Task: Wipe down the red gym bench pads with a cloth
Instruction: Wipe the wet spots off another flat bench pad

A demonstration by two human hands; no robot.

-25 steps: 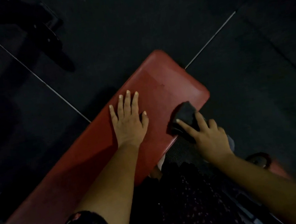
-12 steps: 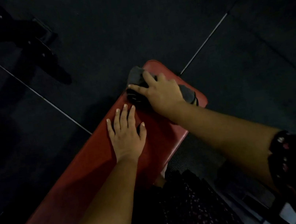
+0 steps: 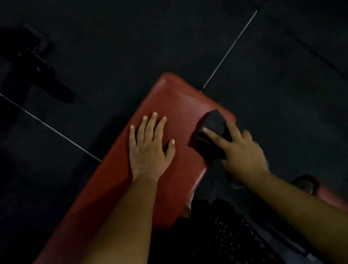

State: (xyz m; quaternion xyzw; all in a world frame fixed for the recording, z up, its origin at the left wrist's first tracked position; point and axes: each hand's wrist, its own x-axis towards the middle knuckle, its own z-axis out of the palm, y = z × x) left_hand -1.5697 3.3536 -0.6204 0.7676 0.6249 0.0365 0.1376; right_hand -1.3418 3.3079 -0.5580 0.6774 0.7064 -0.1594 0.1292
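Observation:
A long red bench pad (image 3: 177, 99) runs from the lower left up to its rounded end at the centre. My left hand (image 3: 148, 149) lies flat on the pad with straight, spread fingers. A dark bunched cloth (image 3: 214, 121) sits on the pad's right edge near the end. My right hand (image 3: 241, 153) holds the cloth there, index and middle fingers stretched over it, the other fingers curled. Part of the cloth is hidden under that hand.
Dark rubber floor tiles with pale seams (image 3: 230, 48) surround the bench. A black machine foot (image 3: 52, 82) stands at the upper left. Another red padded part (image 3: 331, 196) shows at the lower right, and my dark flowered clothing (image 3: 209, 251) fills the bottom centre.
My right hand dragged the cloth from the pad's far left end back across to its right edge. My left hand stayed flat on the pad.

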